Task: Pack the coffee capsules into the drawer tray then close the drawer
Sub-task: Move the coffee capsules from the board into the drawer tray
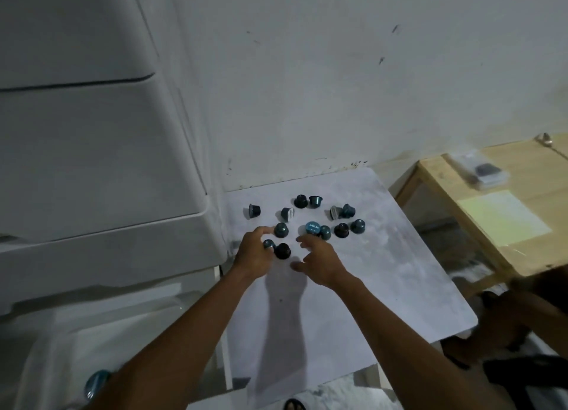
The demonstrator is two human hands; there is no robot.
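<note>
Several dark teal and black coffee capsules point(314, 201) lie scattered on a small grey table point(368, 271). My left hand point(254, 253) rests at the near left of the cluster, its fingers curled around a teal capsule point(268, 243) and touching a black capsule point(282, 251). My right hand point(316, 260) hovers just right of it with fingers spread, empty, its fingertips near a light blue capsule point(313, 228). At the lower left, an open white drawer point(46, 348) holds one teal capsule point(96, 382); my left forearm hides part of the drawer.
A white plastic drawer unit point(92, 164) stands to the left against the wall. A wooden table point(507, 213) with a yellow paper and a plastic pouch sits to the right. Another person's arm point(507, 317) shows at the right edge.
</note>
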